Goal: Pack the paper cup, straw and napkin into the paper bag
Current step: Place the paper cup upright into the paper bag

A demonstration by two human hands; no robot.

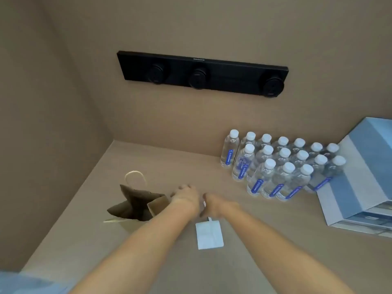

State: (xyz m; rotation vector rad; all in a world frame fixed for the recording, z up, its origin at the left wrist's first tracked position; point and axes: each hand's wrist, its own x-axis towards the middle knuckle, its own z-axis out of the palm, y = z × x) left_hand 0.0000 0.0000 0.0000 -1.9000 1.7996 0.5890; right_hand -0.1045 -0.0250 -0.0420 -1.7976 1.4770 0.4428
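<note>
The brown paper bag (pixel 135 206) stands open on the counter at the left, its rope handle up at the back. My left hand (pixel 186 197) hovers just right of the bag's rim, fingers curled downward. My right hand (pixel 217 205) is close beside it, fingers bent toward the left hand. Between the two hands shows a small white sliver (pixel 204 203); I cannot tell what it is. The folded white napkin (pixel 209 235) lies flat just below my right hand. A short white tip (pixel 210 219), perhaps the straw, pokes out at its top edge. No paper cup is visible.
Several water bottles (pixel 275 166) stand in rows at the back right. A stack of blue-grey boxes (pixel 360 179) sits at the far right. A black socket strip (pixel 201 74) hangs on the back wall. Beige walls close off the left and back.
</note>
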